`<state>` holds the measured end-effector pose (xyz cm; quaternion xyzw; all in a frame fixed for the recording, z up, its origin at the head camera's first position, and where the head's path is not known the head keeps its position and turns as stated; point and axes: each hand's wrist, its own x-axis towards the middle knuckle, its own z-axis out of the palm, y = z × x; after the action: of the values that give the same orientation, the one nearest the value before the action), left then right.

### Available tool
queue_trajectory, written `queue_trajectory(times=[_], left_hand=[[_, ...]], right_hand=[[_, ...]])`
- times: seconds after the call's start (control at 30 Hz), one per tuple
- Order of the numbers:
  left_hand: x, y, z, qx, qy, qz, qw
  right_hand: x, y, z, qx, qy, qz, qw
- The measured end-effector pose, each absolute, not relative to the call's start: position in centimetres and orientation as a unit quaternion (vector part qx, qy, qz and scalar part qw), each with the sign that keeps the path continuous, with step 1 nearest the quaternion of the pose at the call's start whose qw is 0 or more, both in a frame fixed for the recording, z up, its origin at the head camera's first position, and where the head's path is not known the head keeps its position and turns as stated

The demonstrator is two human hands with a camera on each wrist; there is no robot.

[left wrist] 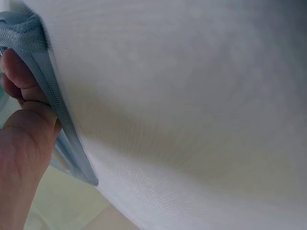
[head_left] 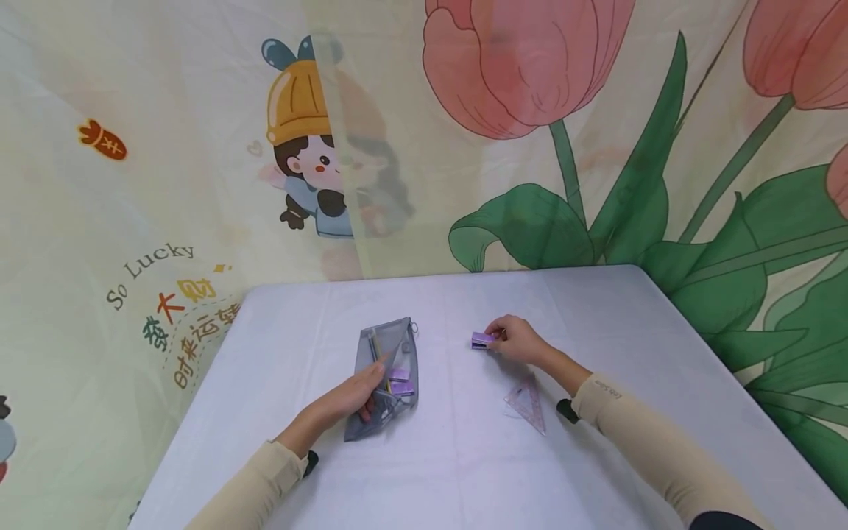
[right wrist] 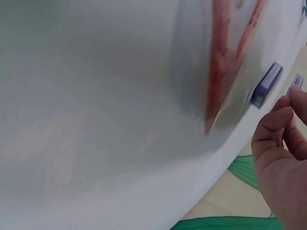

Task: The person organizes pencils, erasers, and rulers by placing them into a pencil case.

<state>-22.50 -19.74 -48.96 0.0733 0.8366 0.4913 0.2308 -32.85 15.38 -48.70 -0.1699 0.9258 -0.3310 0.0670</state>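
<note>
A grey mesh pencil pouch [head_left: 387, 375] lies in the middle of the table, with pens and small purple items inside. My left hand [head_left: 367, 390] grips its near long edge; in the left wrist view the thumb [left wrist: 21, 76] presses on the zipper edge of the pouch [left wrist: 57, 115]. To the right, my right hand [head_left: 498, 338] pinches a small purple block [head_left: 481, 339] at its fingertips, low over the table. The right wrist view shows the purple block [right wrist: 266, 85] just beyond the curled fingers [right wrist: 276, 129], blurred.
A clear pink triangle ruler [head_left: 526, 403] lies flat near my right forearm. The table [head_left: 464, 471] wears a pale cloth, and its far edge meets a printed fabric backdrop [head_left: 530, 147]. The table's right edge runs diagonally past my right arm.
</note>
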Motion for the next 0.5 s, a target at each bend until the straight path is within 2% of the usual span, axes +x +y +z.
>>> queue_trajectory(times=[0.5], left_hand=[[-22.3,-19.5,-49.0,0.073,0.838,0.491,0.226]], right_hand=[[-31.5,9.5,-48.1,-0.233,0.911,-0.330,0.079]])
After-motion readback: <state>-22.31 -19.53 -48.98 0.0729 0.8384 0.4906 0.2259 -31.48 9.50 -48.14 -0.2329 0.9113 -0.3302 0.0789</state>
